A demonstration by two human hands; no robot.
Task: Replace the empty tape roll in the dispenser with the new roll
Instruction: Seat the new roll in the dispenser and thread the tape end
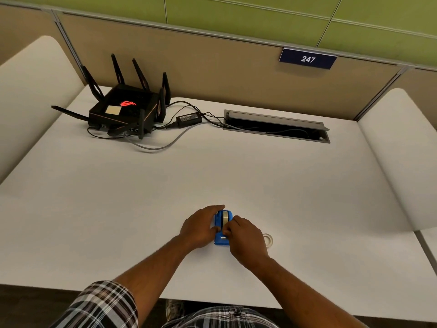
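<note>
Near the counter's [212,166] front edge, the left hand [201,227] clasps the blue dispenser [221,241] by its side. The right hand's [247,237] fingertips pinch the roll [225,217] seated in it. An empty core [268,239] lies just right.

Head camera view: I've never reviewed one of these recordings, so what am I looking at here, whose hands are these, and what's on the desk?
This is one picture from a camera worn on a person's head, looking down at their own bare hands; there is no robot. The left hand steadies a small blue tape dispenser on the white desk, with a roll of tape seated in it. The right hand has its fingertips at that roll. Just right of that hand lies a clear ring, seemingly the empty roll. Farther back sit a black router with antennas, its power adapter, and an open cable hatch.
</note>
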